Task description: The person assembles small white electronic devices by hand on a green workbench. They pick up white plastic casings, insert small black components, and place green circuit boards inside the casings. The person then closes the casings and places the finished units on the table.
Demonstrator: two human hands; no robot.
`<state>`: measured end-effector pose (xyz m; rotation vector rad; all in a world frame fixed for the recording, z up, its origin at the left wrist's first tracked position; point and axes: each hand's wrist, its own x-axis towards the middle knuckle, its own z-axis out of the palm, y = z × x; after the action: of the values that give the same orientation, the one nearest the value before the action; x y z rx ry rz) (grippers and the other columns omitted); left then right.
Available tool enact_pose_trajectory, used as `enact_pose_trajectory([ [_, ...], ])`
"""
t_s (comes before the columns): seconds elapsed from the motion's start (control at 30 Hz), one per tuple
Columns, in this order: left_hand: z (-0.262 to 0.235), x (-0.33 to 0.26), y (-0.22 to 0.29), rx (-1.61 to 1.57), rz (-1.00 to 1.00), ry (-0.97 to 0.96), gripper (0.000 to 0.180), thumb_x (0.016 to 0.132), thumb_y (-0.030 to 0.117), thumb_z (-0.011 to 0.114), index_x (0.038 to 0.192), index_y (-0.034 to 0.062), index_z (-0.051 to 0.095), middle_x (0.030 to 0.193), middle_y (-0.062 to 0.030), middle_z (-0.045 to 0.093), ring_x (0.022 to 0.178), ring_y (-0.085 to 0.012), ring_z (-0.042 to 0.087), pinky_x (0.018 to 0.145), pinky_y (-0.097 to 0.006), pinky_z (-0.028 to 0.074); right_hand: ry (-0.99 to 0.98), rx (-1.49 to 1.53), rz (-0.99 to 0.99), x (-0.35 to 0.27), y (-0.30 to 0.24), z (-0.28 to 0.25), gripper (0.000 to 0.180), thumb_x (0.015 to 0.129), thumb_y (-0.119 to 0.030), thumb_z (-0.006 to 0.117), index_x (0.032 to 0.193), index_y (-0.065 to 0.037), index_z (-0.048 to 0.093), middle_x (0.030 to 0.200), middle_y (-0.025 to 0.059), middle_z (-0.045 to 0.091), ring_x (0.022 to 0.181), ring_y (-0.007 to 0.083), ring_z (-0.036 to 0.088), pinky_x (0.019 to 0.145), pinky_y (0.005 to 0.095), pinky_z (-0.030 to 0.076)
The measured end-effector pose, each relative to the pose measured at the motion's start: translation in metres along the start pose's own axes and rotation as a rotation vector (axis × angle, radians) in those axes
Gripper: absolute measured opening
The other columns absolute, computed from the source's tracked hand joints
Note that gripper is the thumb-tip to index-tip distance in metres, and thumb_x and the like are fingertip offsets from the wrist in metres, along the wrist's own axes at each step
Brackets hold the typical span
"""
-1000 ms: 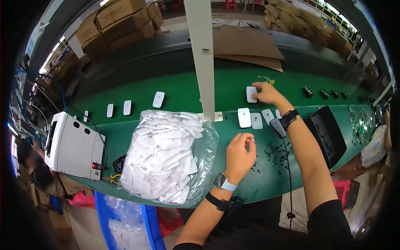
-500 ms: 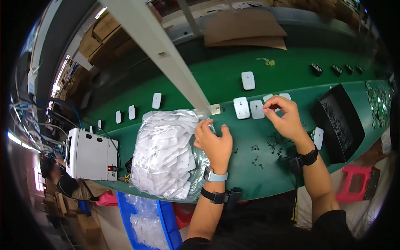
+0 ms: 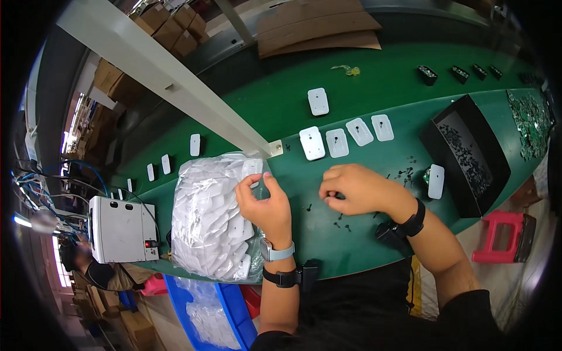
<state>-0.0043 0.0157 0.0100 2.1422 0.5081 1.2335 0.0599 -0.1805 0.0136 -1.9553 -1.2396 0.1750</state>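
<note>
My left hand (image 3: 265,205) is raised at the right edge of a clear plastic bag (image 3: 213,219) full of white plastic shells. Its thumb and index finger stand slightly apart, with one shell (image 3: 252,167) showing just behind them. Low over the green table, my right hand (image 3: 357,190) has its fingers curled together; a dark spot shows between them, too shadowed to name. Beyond it lie three shallow white shells (image 3: 337,144), (image 3: 359,132), (image 3: 382,128), each with a small black part in it. A white case (image 3: 312,144) lies left of them. Loose black pin-like parts (image 3: 405,174) are scattered nearby.
To the right stand a black box (image 3: 468,152) of small black parts and a pile of green circuit boards (image 3: 527,126). A pale post (image 3: 175,88) rises beyond the bag. A white machine (image 3: 123,228) is at left, a blue bin (image 3: 234,310) below. More white cases (image 3: 318,102) lie farther back.
My right hand has come down from above the white shells toward me and left, its fingers now curled low over the table. My left thumb and index finger have drawn closer together. The view has shifted.
</note>
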Motion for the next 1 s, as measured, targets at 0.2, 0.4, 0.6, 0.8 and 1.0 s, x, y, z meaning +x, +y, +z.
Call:
enact_pose_trajectory([
  [0.2, -0.004, -0.004, -0.005, -0.091, -0.07, -0.022, 0.026, 0.081, -0.004, 0.072, 0.075, 0.0015, 0.048, 0.074, -0.0081, 0.052, 0.068, -0.0234, 0.05, 0.065, -0.034, 0.042, -0.029, -0.125, -0.123, 0.007, -0.013, 0.025, 0.01, 0.08, -0.013, 0.071, 0.088, -0.007, 0.07, 0.085, 0.0054, 0.06, 0.087, 0.0242, 0.06, 0.072, 0.0378, 0.054],
  [0.4, -0.002, -0.008, -0.008, -0.411, -0.014, -0.053, 0.03, 0.081, -0.013, 0.067, 0.086, 0.0036, 0.043, 0.088, -0.0052, 0.048, 0.079, -0.0151, 0.049, 0.077, -0.027, 0.045, 0.028, -0.193, -0.166, 0.014, -0.011, 0.036, 0.009, 0.08, -0.013, 0.073, 0.085, -0.006, 0.07, 0.084, 0.0046, 0.06, 0.084, 0.0237, 0.059, 0.072, 0.0365, 0.054],
  [0.6, -0.006, -0.001, 0.002, -0.794, -0.295, -0.098, 0.026, 0.086, -0.013, 0.065, 0.098, 0.0026, 0.048, 0.103, -0.0067, 0.054, 0.093, -0.0135, 0.055, 0.09, -0.026, 0.047, -0.004, -0.164, -0.171, 0.015, -0.009, 0.036, 0.011, 0.078, -0.013, 0.074, 0.085, -0.005, 0.07, 0.084, 0.0052, 0.061, 0.085, 0.0248, 0.059, 0.075, 0.037, 0.054],
  [0.8, -0.004, -0.004, -0.004, -0.831, -0.411, -0.174, 0.015, 0.094, -0.005, 0.062, 0.107, -0.0014, 0.055, 0.104, -0.0077, 0.063, 0.094, -0.0138, 0.062, 0.085, -0.027, 0.052, -0.051, -0.131, -0.159, 0.014, -0.013, 0.033, 0.01, 0.078, -0.012, 0.073, 0.083, -0.005, 0.067, 0.085, 0.0069, 0.064, 0.086, 0.0265, 0.061, 0.075, 0.0388, 0.054],
  [1.0, -0.004, -0.004, 0.001, -0.873, -0.555, -0.355, 0.017, 0.098, 0.003, 0.064, 0.113, -0.0037, 0.061, 0.098, -0.0078, 0.068, 0.08, -0.0086, 0.064, 0.067, -0.022, 0.052, 0.134, 0.23, 0.07, 0.012, -0.028, 0.0, 0.01, 0.081, -0.002, 0.072, 0.089, -0.002, 0.067, 0.087, 0.0074, 0.067, 0.078, 0.0237, 0.063, 0.069, 0.0347, 0.053],
])
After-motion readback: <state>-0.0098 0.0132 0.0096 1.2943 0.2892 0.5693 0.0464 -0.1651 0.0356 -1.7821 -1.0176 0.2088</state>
